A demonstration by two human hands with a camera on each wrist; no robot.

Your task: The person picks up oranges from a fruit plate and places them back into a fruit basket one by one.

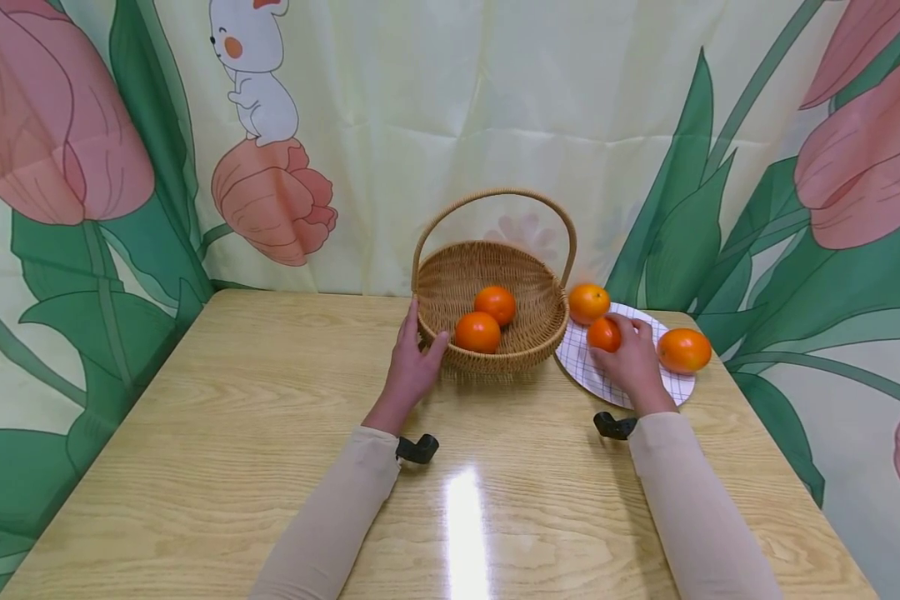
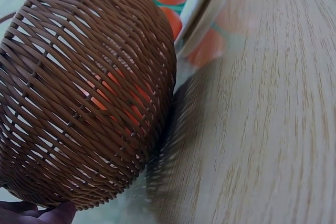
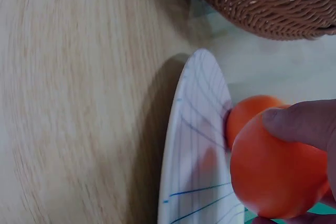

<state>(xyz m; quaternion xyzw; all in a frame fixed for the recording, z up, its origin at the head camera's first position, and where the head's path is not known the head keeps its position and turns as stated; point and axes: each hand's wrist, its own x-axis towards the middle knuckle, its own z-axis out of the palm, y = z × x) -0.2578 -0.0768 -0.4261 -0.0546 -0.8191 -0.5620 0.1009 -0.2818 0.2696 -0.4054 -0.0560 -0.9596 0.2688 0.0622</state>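
Note:
A wicker basket (image 1: pixel 512 363) with a tall arched handle stands near the back of the table. Two oranges (image 1: pixel 477 332) lie inside it; through the weave in the left wrist view they show as orange patches. My left hand (image 1: pixel 412 362) grips the basket's left side, its thumb at the front rim; only its fingertips appear in the left wrist view. To the right, my right hand (image 1: pixel 633 360) holds an orange (image 3: pixel 278 169) between thumb and fingers, over a white checked plate (image 1: pixel 588 377). Two more oranges, one at the back (image 1: pixel 589 303) and one at the right (image 1: pixel 684 350), are on the plate.
The wooden table (image 1: pixel 270 417) runs up to a curtain (image 1: pixel 390 167) printed with tulips and a rabbit. The plate sits close to the table's right back corner, right beside the basket. Each wrist carries a black camera mount (image 1: pixel 418 449).

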